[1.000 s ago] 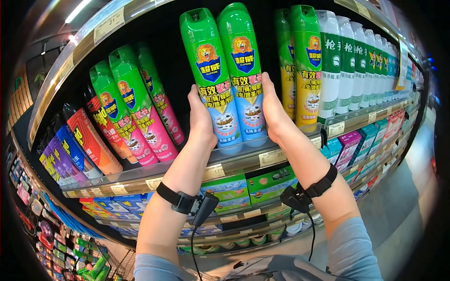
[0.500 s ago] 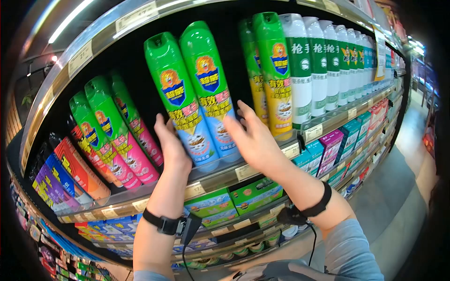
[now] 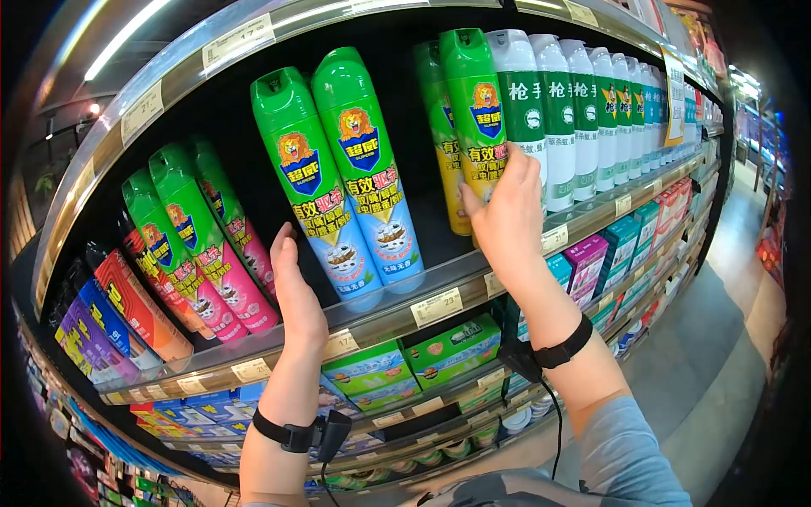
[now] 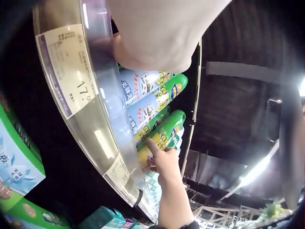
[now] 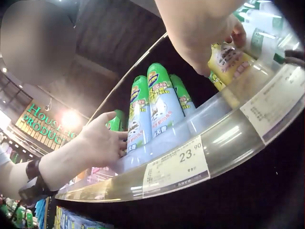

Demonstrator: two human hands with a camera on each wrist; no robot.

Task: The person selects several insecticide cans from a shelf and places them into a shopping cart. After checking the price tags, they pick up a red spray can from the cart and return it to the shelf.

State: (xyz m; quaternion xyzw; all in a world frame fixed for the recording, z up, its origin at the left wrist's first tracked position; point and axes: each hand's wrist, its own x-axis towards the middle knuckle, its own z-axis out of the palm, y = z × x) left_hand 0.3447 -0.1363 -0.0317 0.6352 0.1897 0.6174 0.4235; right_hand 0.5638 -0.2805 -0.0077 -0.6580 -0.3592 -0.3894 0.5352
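Observation:
Two green-and-blue spray cans, the left one (image 3: pixel 304 186) and the right one (image 3: pixel 363 169), stand side by side at the shelf front. My left hand (image 3: pixel 297 296) is upright with relaxed fingers just left of them; whether its fingertips touch the left can is unclear. My right hand (image 3: pixel 511 220) grips a green-and-yellow can (image 3: pixel 473 101) farther right, thumb on its left side and fingers on its right. In the right wrist view, my left hand (image 5: pixel 102 140) is beside the blue cans and my right fingers are at the yellow can (image 5: pixel 231 62).
Green-and-pink cans (image 3: pixel 203 245) and red, blue and purple cans stand on the left. White-and-green cans (image 3: pixel 525 127) line the shelf at right, close to my right hand. A clear lip and price rail (image 3: pixel 389 325) edge the shelf, with boxes (image 3: pixel 452 346) below.
My hands have let go of the two green-and-blue cans, which now stand lower in view. My right hand has moved right and taken hold of the green-and-yellow can; my left hand remains near the blue pair.

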